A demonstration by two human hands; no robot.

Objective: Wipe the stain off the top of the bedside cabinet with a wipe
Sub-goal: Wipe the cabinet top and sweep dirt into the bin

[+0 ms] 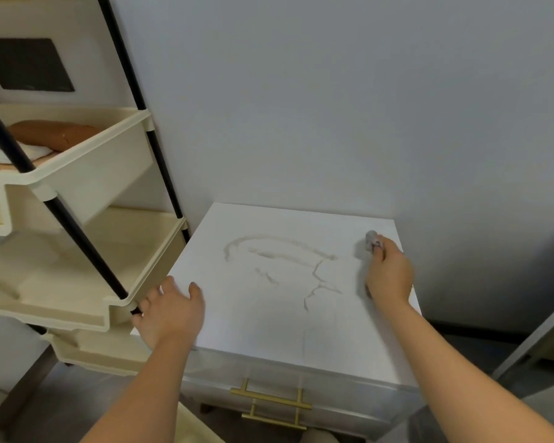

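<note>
The white bedside cabinet [269, 330] stands against the wall, its top marked by a faint brownish stain [282, 257] of curved smears and thin lines across the middle. My right hand [389, 274] rests near the far right edge of the top, shut on a small crumpled greyish wipe [372, 239] that sticks out past my fingers to the right of the stain. My left hand [170, 310] lies flat on the top's left edge, fingers spread, holding nothing.
A cream tiered shelf rack [87, 251] with black poles stands close on the left, touching the cabinet's side; its upper tray holds a brown object [53, 134]. Two gold drawer handles [271, 399] face me. The grey wall [333, 107] backs the cabinet.
</note>
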